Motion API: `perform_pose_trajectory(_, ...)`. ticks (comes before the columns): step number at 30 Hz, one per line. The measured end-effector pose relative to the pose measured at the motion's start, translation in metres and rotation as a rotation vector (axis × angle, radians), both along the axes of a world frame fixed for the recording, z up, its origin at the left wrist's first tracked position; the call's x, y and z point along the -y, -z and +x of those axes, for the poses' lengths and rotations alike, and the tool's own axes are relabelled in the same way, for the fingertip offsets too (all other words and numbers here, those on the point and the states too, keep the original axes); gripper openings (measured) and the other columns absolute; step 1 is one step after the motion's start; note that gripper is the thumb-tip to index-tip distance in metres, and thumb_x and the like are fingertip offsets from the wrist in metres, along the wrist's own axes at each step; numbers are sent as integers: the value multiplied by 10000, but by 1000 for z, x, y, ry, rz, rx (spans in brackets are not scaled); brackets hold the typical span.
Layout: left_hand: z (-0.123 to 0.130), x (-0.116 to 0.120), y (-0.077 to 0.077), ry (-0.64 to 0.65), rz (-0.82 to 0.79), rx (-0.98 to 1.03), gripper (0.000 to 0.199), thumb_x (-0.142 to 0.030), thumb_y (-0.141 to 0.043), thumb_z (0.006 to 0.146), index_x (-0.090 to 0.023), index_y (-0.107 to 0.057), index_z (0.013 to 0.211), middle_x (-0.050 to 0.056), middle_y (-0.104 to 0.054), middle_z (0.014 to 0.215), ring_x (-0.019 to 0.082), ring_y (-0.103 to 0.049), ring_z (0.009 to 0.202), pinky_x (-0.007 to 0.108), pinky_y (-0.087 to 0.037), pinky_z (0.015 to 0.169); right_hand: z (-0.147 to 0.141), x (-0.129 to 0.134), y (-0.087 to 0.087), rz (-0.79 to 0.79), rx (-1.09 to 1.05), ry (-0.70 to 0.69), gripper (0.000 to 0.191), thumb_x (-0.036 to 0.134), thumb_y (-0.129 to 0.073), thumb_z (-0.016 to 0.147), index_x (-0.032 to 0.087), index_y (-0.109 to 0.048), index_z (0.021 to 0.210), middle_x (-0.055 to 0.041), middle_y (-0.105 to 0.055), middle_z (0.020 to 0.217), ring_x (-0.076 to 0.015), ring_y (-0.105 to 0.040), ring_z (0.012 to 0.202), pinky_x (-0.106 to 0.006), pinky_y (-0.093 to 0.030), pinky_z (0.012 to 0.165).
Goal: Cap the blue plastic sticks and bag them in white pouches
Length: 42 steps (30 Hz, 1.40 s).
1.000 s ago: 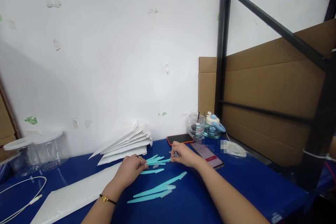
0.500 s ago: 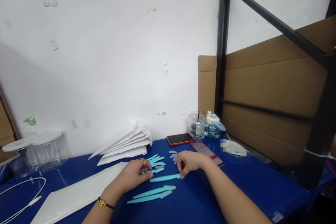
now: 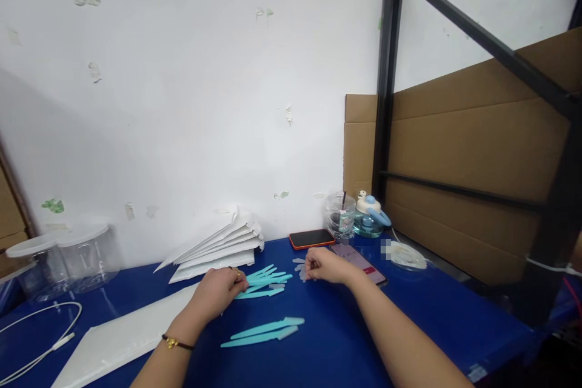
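Observation:
Several turquoise eyebrow razors (image 3: 262, 294) lie fanned in a pile at the middle of the table. My left hand (image 3: 220, 290) is at the left end of this pile, thumb and fingers closed on the handle end of a razor (image 3: 273, 279). To the right, my right hand (image 3: 325, 265) rests over a small group of translucent blade caps (image 3: 299, 268). Its fingertips are pinched together among the caps, and whatever is between them is hidden. Nearer to me, two more razors (image 3: 264, 330) with pale tips lie side by side, apart from both hands.
A white mailer (image 3: 131, 336) lies at left, with a stack of mailers (image 3: 222, 248) behind. Clear lidded jars (image 3: 91, 260) and a white cable (image 3: 61, 342) are far left. Phones (image 3: 311, 239), a cup (image 3: 340, 218) and a blue-handled bottle (image 3: 369, 224) stand back right.
The razor that was between both hands is no longer there; my left hand has moved left to the pile. My right hand has moved up to the caps.

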<state>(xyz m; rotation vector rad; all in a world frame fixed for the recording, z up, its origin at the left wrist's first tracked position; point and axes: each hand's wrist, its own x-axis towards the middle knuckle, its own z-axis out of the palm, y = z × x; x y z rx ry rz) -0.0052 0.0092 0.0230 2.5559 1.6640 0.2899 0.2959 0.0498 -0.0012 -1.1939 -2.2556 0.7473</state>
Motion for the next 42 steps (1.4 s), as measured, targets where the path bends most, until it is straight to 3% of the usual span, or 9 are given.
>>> perform_pose_trajectory(3, -9, -2, 0, -84, 1, 31, 224, -354, -455, 824, -245, -650, 803, 7, -655, 838, 187, -574, 777, 252, -332, 651, 6, -6, 5, 50, -26, 90, 91, 227, -640, 712, 142, -650, 743, -24, -641, 727, -127, -576, 633, -187, -400, 534)
perform_pose_trajectory(6, -4, 5, -1, -32, 16, 121, 211, -358, -565, 744, -246, -636, 907, 6, -628, 911, 189, -556, 851, 248, -365, 706, 7, -5, 2, 122, -51, 133, 120, 250, -649, 705, 153, -666, 773, -31, -646, 823, -124, -572, 677, -187, -402, 562)
perform_pose_trajectory(12, 28, 27, 2, 143, -337, 146, 260, -397, -684, 618, -232, -649, 817, -25, -614, 779, 142, -542, 682, 203, -353, 539, -11, 15, -11, -144, 116, -212, 260, 380, -733, 636, 165, -706, 780, 28, -618, 632, -91, -523, 561, -172, -373, 502)
perform_pose_trajectory(18, 40, 24, 14, 107, -288, 84, 133, -317, -544, 726, -217, -631, 747, -11, -634, 731, 137, -529, 637, 213, -311, 516, -32, 20, -3, -223, 214, -289, 275, 381, -768, 606, 172, -684, 763, 57, -578, 612, -61, -498, 525, -147, -353, 478)
perform_pose_trajectory(25, 20, 13, 7, 46, -149, 29, 123, -258, -500, 755, -210, -613, 740, -5, -630, 731, 138, -527, 652, 224, -299, 551, -19, 14, -6, -73, 220, -161, 33, 174, -662, 699, 152, -677, 718, 18, -638, 647, -89, -546, 560, -158, -353, 494)
perform_pose_trajectory(31, 10, 11, 3, -24, -93, 102, 142, -236, -547, 714, -217, -604, 842, -7, -613, 809, 141, -529, 702, 222, -325, 594, -7, 11, -10, 88, 102, 91, 86, 185, -645, 712, 139, -675, 778, -29, -679, 739, -128, -595, 649, -184, -395, 550)
perform_pose_trajectory(36, 26, 27, 2, 145, -337, 171, 384, -398, -746, 543, -238, -623, 869, -32, -584, 812, 133, -522, 695, 193, -356, 549, -22, 25, -13, -104, 143, -234, 314, 408, -755, 602, 163, -686, 784, 27, -616, 659, -96, -550, 582, -158, -379, 490)
perform_pose_trajectory(39, 34, 30, 6, 174, -424, 140, 232, -340, -696, 596, -224, -630, 786, -46, -573, 695, 109, -505, 610, 181, -334, 499, -36, 32, -10, -134, 241, -343, 377, 413, -801, 511, 179, -681, 781, 45, -605, 665, -80, -531, 550, -150, -367, 469)
perform_pose_trajectory(42, 40, 30, 8, 198, -392, 120, 79, -250, -571, 680, -211, -615, 732, -45, -568, 631, 95, -491, 561, 180, -320, 486, -45, 35, -5, -124, 277, -345, 292, 387, -756, 588, 176, -671, 770, 44, -598, 646, -77, -526, 537, -149, -367, 472)
